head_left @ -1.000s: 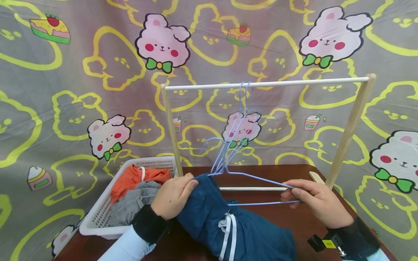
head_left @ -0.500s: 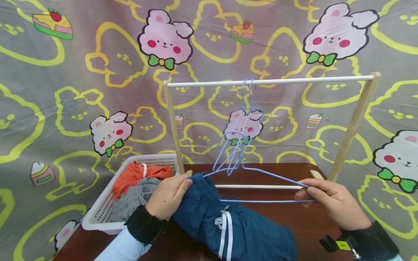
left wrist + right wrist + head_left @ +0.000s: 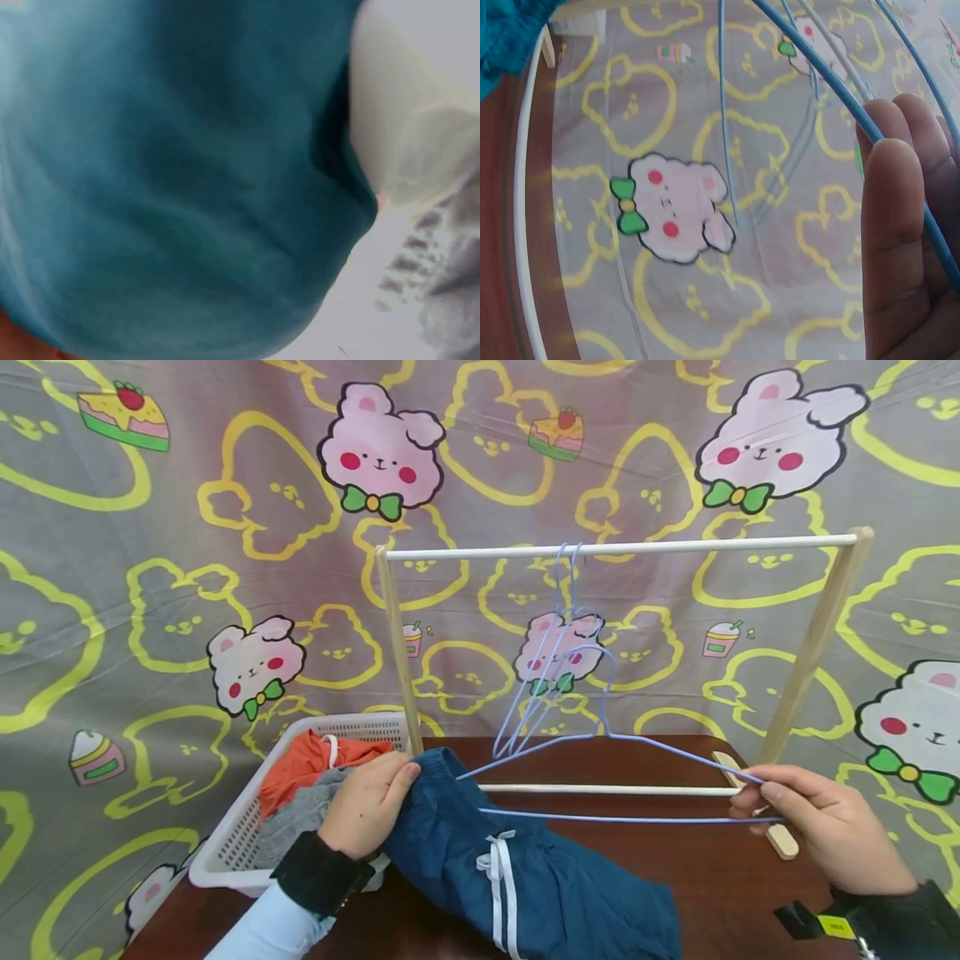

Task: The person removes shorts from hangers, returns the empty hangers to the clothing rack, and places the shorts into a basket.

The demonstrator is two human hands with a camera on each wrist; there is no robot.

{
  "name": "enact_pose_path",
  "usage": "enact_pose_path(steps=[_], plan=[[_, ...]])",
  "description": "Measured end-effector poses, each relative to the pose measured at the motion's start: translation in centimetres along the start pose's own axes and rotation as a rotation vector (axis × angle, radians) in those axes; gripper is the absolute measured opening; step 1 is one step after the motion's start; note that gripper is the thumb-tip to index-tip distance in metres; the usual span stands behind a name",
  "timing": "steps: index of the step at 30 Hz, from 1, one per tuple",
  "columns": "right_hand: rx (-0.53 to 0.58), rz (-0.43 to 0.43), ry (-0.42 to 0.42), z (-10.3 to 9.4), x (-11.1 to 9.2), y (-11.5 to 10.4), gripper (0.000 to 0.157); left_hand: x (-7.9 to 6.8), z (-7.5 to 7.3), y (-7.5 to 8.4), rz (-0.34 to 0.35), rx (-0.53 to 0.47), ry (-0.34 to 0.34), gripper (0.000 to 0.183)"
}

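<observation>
Dark blue drawstring pants (image 3: 585, 893) with a white drawstring (image 3: 495, 872) hang over the table front. My left hand (image 3: 367, 806) grips their waistband at its left side. A blue wire hanger (image 3: 667, 747) stretches between the pants and my right hand (image 3: 832, 827). The thumb and fingers of that hand pinch the hanger's right end. Fabric at the waistband hides the hanger's left corner, and its hook points up. In the left wrist view the pants' cloth (image 3: 180, 187) fills most of the picture. The right wrist view shows the hanger wire (image 3: 817, 66) passing between thumb and fingers.
A clothes rack with a white top rail (image 3: 675, 545) stands behind the hands; blue hangers (image 3: 536, 668) hang from it. At left, a white basket (image 3: 217, 852) holds an orange garment (image 3: 300, 768) and a grey one (image 3: 300, 822). A patterned curtain (image 3: 465, 610) covers the back.
My right hand has moved right with the hanger, whose hook has swung upright and whose left arm now shows more. My left hand has shifted slightly left with the waistband.
</observation>
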State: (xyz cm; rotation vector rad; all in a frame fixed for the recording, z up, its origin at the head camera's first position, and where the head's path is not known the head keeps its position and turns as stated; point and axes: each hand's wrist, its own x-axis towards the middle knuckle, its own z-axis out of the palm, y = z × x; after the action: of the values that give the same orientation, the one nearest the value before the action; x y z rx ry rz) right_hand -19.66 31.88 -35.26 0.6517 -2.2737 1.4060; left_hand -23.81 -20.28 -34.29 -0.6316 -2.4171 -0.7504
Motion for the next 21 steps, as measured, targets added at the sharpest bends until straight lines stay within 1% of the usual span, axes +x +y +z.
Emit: enact_pose_path(steps=[4, 7, 9, 12, 14, 16, 18, 21], plan=[[-0.020, -0.009, 0.030, -1.2, -0.4, 0.6, 0.035, 0.0, 0.0, -0.3, -0.065, 0.009, -0.012, 0.029], [-0.103, -0.002, 0.060, -1.8, -0.6, 0.8, 0.035, 0.0, 0.0, -0.4, -0.096, 0.019, -0.048, 0.028], [-0.116, 0.006, 0.077, -2.1, -0.6, 1.0, 0.035, 0.0, 0.1, -0.4, -0.100, 0.036, -0.069, 0.024], [-0.141, 0.018, 0.111, -2.1, -0.6, 1.1, 0.033, 0.1, 0.4, -0.4, -0.092, 0.067, -0.080, 0.016], [-0.178, 0.041, 0.137, -2.0, -0.5, 1.0, 0.027, 0.2, 0.5, -0.4, -0.075, 0.081, -0.078, 0.012], [-0.206, 0.060, 0.161, -2.0, -0.3, 1.0, 0.022, 0.2, 0.6, -0.5, -0.072, 0.080, -0.075, 0.010], [-0.227, 0.073, 0.176, -2.0, -0.1, 1.0, 0.020, 0.2, 0.6, -0.4, -0.076, 0.074, -0.074, 0.010], [-0.228, 0.072, 0.184, -2.1, 0.1, 1.1, 0.023, 0.2, 0.5, -0.3, -0.104, 0.067, -0.080, 0.009]])
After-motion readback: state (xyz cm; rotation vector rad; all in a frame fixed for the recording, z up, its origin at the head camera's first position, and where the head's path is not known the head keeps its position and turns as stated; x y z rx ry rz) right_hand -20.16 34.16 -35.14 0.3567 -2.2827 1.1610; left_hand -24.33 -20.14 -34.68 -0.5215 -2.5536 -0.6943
